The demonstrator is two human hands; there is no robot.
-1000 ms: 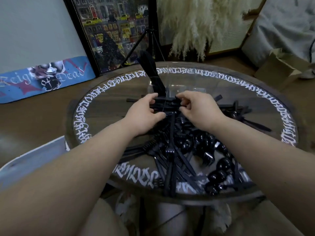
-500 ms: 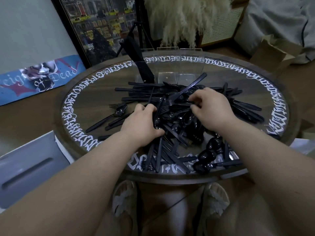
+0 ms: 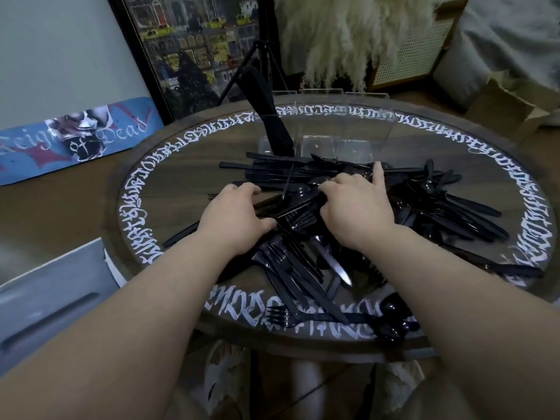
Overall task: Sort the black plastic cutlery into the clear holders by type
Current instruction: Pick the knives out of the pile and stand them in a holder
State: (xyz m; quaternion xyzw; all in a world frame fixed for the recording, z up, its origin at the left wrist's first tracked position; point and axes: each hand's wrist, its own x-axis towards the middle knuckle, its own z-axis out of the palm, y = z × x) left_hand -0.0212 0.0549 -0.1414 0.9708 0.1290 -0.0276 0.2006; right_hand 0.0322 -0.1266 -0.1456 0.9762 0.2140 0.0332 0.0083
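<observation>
A round wooden table (image 3: 181, 165) with a glass top and white lettering round its rim carries a sprawling heap of black plastic cutlery (image 3: 357, 237), forks, knives and spoons tangled from the table's middle out toward its right and near edges. Both bare hands rest on the heap near the centre. The left hand (image 3: 236, 219) lies palm down, its fingers curled over a bundle of dark handles that runs under the fingertips toward the other hand. The right hand (image 3: 354, 207) is also palm down, most fingers bent round pieces beneath it, with the forefinger (image 3: 378, 174) stretched straight toward the far edge. At that far edge stand the clear holders (image 3: 348, 128), three compartments side by side; the leftmost holds upright black pieces (image 3: 266, 116). One fork (image 3: 280, 316) lies alone at the near edge
</observation>
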